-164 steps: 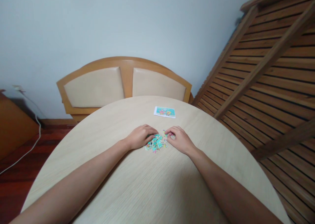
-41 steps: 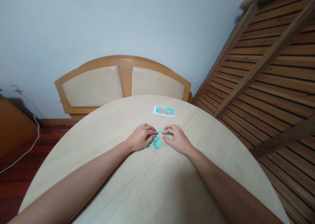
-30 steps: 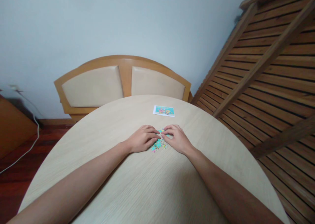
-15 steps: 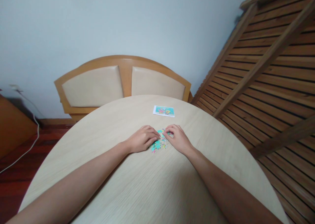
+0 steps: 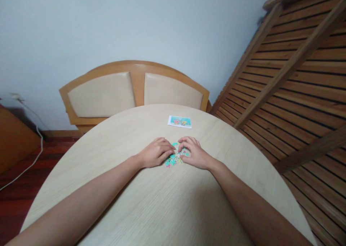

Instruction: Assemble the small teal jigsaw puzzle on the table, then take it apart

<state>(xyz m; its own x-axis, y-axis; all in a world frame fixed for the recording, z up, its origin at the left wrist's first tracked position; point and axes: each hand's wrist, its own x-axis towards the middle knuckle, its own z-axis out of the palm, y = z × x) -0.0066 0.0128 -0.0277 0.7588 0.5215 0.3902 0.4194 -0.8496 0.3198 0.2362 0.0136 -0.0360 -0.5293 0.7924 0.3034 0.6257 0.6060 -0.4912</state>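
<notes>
A small heap of jigsaw puzzle pieces (image 5: 172, 160), mostly turquoise with bits of yellow and pink, lies on the round wooden table (image 5: 151, 202). My left hand (image 5: 157, 153) rests at the heap's left side, palm down, its fingers stretched over some pieces. From the right, my right hand (image 5: 193, 153) reaches over the heap with thumb and fingers spread apart; a few pieces show between them. No piece is visibly lifted in either hand. Part of the heap is hidden under the fingers. Beyond the hands lies a picture card (image 5: 180, 121) with a pink and a yellow cartoon figure on turquoise.
Behind the table's far edge stands a wooden headboard (image 5: 139, 83) with cream padded panels, against a pale wall (image 5: 135, 22). A slatted wooden frame (image 5: 292, 80) leans at the right. On the left, a white cable (image 5: 40, 148) hangs down to the dark red floor (image 5: 16, 210).
My right hand has opened from a thumb-and-finger pinch to a wider spread, its thumb now lower and nearer me. My left hand has hardly moved.
</notes>
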